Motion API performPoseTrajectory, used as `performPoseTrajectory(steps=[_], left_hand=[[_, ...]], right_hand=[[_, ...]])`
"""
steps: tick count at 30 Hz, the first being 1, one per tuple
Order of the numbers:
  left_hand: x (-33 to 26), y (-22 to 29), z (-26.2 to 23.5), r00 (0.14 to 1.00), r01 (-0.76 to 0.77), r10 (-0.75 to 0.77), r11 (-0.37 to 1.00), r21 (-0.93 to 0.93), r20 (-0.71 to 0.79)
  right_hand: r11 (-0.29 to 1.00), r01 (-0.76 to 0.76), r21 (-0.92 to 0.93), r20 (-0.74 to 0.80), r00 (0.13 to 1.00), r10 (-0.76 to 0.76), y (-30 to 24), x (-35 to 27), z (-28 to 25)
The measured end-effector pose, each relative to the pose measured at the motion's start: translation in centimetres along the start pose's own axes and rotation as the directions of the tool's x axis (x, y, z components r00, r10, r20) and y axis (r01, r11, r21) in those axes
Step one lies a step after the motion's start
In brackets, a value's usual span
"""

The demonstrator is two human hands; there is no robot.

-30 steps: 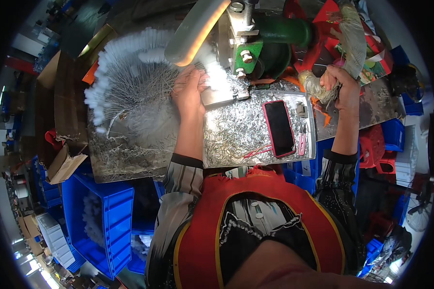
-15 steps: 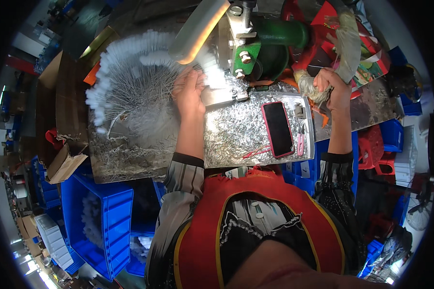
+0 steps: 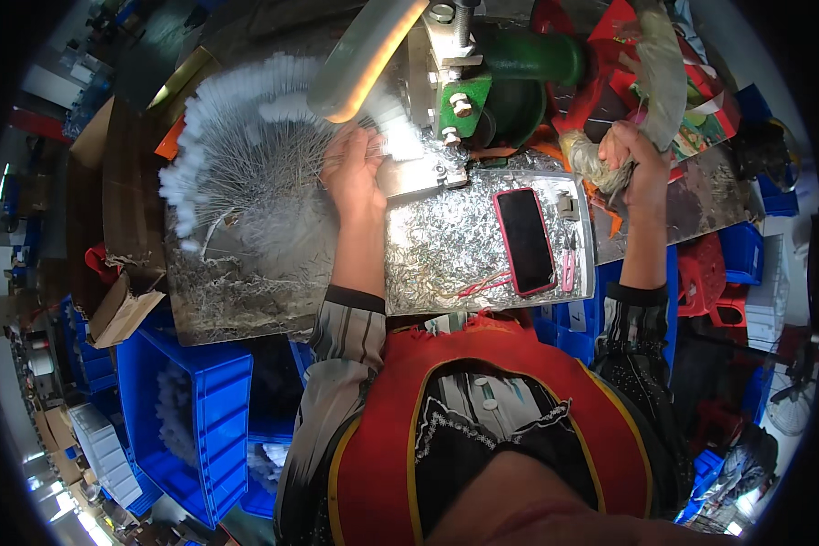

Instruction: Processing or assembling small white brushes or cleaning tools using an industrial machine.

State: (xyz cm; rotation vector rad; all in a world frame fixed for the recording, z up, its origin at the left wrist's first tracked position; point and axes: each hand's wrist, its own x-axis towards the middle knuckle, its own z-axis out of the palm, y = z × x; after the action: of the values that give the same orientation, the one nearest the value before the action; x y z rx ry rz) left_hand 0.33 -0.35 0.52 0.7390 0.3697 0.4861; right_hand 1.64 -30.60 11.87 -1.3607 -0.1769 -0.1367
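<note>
Right hand clenched round the handle, seemingly wrapped for grip; left hand beside wire-stemmed brushes, its hold I cannot tell.

Right hand slightly farther left than a second ago
</note>
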Motion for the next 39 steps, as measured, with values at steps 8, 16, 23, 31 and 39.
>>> performPoseTrajectory(steps=[8,16,23,31,39], left_hand=[[-0.1,0.0,-0.4,0.999,-0.009,0.014,0.988,-0.151,0.034],[-0.1,-0.1,-0.1,1.000,-0.006,0.006,0.995,-0.104,-0.003],[0.0,-0.1,0.2,1.000,-0.016,0.016,0.999,-0.045,-0.008],[0.0,-0.2,1.0,1.000,-0.024,0.024,0.998,0.052,0.011],[1.2,-0.6,1.6,0.996,-0.066,0.052,0.976,0.206,0.074]], right_hand=[[0.986,0.165,-0.024,0.018,0.986,-0.164,2.8,0.1,-0.9],[0.991,-0.078,-0.108,-0.063,0.995,0.072,-1.0,-0.1,0.9],[0.996,-0.063,-0.059,-0.007,0.998,0.062,-0.4,0.3,0.1],[0.960,0.278,-0.043,0.085,0.958,-0.273,5.1,0.2,-1.3],[0.998,-0.042,-0.051,-0.023,0.999,0.041,-0.4,0.1,0.5]])
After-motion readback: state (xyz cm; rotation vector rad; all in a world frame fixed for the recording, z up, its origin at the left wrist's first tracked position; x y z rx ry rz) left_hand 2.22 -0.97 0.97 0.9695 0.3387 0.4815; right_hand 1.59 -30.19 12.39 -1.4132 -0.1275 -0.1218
